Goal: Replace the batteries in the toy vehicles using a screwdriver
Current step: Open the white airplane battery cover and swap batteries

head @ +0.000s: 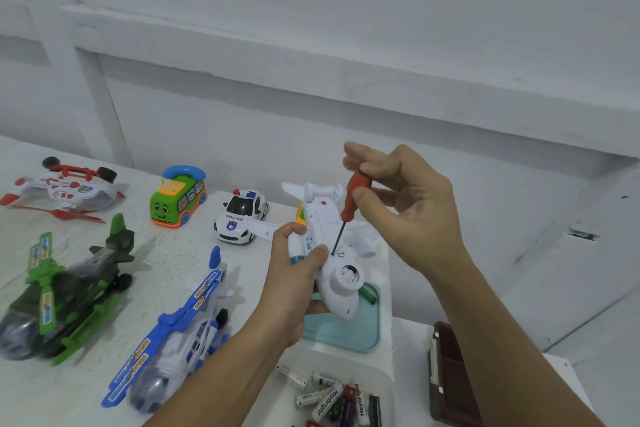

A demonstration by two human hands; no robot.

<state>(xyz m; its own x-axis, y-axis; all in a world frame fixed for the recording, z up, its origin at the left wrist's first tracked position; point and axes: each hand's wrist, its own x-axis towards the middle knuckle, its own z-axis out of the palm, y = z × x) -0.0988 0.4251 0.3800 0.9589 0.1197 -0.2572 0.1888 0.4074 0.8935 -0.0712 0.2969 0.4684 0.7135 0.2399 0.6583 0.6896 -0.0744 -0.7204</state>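
My left hand (294, 274) grips a white toy plane (332, 253) turned belly-up above the table. My right hand (405, 204) pinches the red handle of a small screwdriver (348, 210). The thin dark shaft slants down and its tip touches the plane's underside near my left thumb. Below the plane lies a teal tray (349, 333) with a green battery (367, 295) on it. A white tub (375, 376) at the near edge holds several loose batteries (327, 399).
Other toys stand on the white table (173, 253): a red-and-white helicopter (65, 189), a green bus (178, 201), a police car (240, 215), a green helicopter (65, 291) and a blue helicopter (183, 329). A dark brown box (450, 378) sits at the right.
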